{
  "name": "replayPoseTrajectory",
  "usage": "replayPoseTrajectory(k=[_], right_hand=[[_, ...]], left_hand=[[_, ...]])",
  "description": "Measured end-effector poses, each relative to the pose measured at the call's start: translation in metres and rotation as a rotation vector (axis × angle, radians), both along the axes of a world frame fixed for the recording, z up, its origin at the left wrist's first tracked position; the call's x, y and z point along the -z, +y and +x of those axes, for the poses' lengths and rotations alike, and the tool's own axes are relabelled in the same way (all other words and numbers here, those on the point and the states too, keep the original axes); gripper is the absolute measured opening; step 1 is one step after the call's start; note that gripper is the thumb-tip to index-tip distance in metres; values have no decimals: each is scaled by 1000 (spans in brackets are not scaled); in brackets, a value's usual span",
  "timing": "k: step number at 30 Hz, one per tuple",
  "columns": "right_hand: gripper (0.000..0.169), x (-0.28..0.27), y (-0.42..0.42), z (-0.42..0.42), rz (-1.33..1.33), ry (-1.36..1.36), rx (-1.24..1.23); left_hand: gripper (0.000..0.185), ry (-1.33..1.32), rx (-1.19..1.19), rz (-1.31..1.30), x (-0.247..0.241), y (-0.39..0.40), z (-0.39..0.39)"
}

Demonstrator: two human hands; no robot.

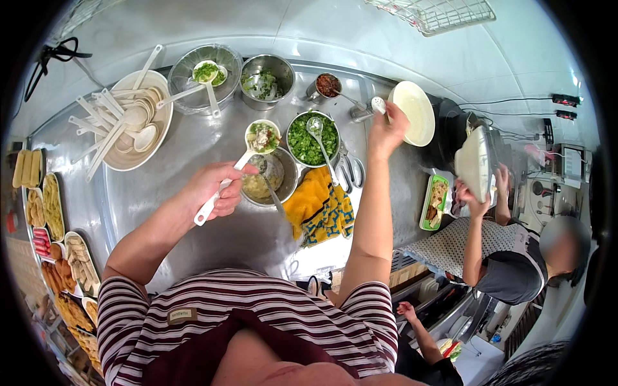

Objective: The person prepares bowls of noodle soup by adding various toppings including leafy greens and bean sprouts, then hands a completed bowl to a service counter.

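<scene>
My left hand [219, 190] grips the handle of a white plastic ladle [226, 182]. Chopped greens, something pale and a bit of red fill its bowl, above the rim of a metal pot [289, 186] of pale minced food with a spoon in it. My right hand [390, 126] is raised at the back right, fingertips closed on a small white speckled piece [378, 104]; whether it is a lid or a spoon is unclear. Just left of it stands a small metal canister [359, 114]. Beside the ladle is a metal bowl of chopped greens [301, 140] with a spoon.
A large bowl [163, 149] of white ladles stands left. Metal pots [288, 62], a sauce cup [315, 96], a cream bowl [425, 113], scissors [359, 174] and a yellow cloth [309, 193] surround my hands. Food trays [94, 268] line the left edge. Co-workers stand right; one tilts a pale container [468, 161].
</scene>
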State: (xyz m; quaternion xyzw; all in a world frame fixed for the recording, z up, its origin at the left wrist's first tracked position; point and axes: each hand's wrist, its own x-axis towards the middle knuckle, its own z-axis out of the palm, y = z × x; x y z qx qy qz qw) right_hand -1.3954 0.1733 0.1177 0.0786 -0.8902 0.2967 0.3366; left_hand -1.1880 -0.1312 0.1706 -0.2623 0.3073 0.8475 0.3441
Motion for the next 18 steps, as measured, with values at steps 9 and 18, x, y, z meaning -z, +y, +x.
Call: replayPoseTrajectory(k=[9,18], right_hand=[[12,23,-158,10,825,-31,-646],[5,-50,-106,62,27,-240,-554]], left_hand=[[32,31,-22,-42,0,-31,46],[28,44,-21,-36,-2,-55,70]])
